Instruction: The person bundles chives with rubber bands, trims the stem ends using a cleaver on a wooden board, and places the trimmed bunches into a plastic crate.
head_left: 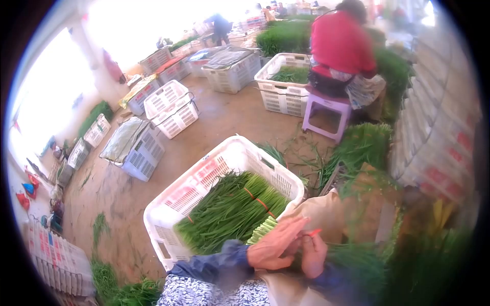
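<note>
My left hand (274,247) reaches across in front of me, back upward, with its fingers stretched to the right; what lies under the palm is hidden. Close beside it, my right hand (312,254) is closed in a pinch on a thin orange-red band (313,232), near the left fingertips. Long green leaves (360,260) lie just right of the right hand. Pale cut stem ends (262,230) show beyond my left wrist. A white plastic crate (162,219) stands before me, holding bundles of long green leafy stalks (229,209) tied with orange bands.
A person in red (341,43) sits on a purple stool (326,109) by piled greens, next to another white crate (283,97). Covered crates (135,148) stand across the brown floor. Stacked pale crates (434,122) rise at the right. Loose greens (122,283) lie lower left.
</note>
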A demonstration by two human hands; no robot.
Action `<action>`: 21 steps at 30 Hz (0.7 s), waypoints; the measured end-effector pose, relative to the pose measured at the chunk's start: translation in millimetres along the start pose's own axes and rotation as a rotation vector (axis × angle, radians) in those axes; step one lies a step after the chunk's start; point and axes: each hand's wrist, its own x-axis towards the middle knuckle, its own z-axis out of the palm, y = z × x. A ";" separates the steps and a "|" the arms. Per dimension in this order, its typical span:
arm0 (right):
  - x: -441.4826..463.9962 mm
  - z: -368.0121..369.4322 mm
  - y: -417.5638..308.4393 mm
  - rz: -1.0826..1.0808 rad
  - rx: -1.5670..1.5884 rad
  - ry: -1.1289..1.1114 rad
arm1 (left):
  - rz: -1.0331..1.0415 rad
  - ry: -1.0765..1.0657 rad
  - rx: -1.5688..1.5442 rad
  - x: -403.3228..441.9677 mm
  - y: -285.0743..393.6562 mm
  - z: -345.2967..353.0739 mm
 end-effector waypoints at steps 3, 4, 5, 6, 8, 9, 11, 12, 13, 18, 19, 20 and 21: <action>-6.7 -12.1 -6.1 0.299 0.107 -0.033 | -0.115 -0.291 -0.016 -16.5 -21.4 20.8; -11.3 -9.0 -9.7 0.244 0.077 -0.081 | -0.035 -0.236 0.024 -26.4 -23.3 25.0; -17.4 -9.2 -8.7 0.211 0.152 -0.139 | -0.047 -0.189 -0.015 -35.6 -20.9 26.0; -18.1 -8.7 -10.6 0.251 0.179 -0.169 | -0.006 -0.138 0.023 -41.1 -22.2 29.3; -19.7 -6.1 -11.0 0.297 0.213 -0.209 | 0.025 -0.085 0.065 -52.9 -30.2 38.6; -20.9 -4.7 -8.7 0.301 0.237 -0.216 | 0.055 -0.004 0.097 -57.3 -37.9 47.1; -23.1 -4.0 -7.9 0.305 0.261 -0.225 | 0.085 0.078 0.128 -57.7 -37.5 49.4; -23.5 -4.1 -10.0 0.343 0.280 -0.216 | 0.079 0.091 0.131 -57.0 -35.6 48.5; -24.0 -4.4 -12.3 0.381 0.299 -0.209 | 0.073 0.106 0.135 -55.7 -31.1 46.9; -28.5 -0.8 -29.2 0.391 0.361 -0.247 | 0.241 0.158 0.163 -56.9 -26.8 42.5; -31.7 0.9 -33.0 0.315 0.293 -0.287 | 0.267 0.170 0.177 -55.7 -25.0 38.9; -34.2 1.8 -27.2 0.172 0.086 -0.322 | 0.228 0.172 0.196 -57.0 -25.0 38.7; -28.4 3.4 -30.3 0.331 0.096 -0.333 | 0.193 0.175 0.217 -57.2 -26.0 40.9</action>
